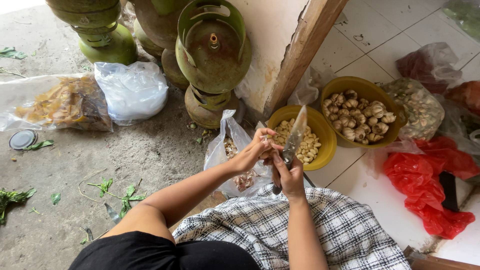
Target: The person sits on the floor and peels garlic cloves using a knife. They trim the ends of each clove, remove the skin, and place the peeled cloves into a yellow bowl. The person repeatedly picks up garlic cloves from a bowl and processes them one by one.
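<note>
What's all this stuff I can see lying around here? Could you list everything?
gas cylinders: several, green, stacked by wall
yellow bowls: two; peeled cloves, whole garlic bulbs
clear bag of peels: one, under hands
white bag: one, on concrete
bag of dry brownish scraps: one, left
red bag: one, on tiles
checked cloth: one, on lap
knife: one, blade up
left hand: at a clove
right hand: grips knife
</note>
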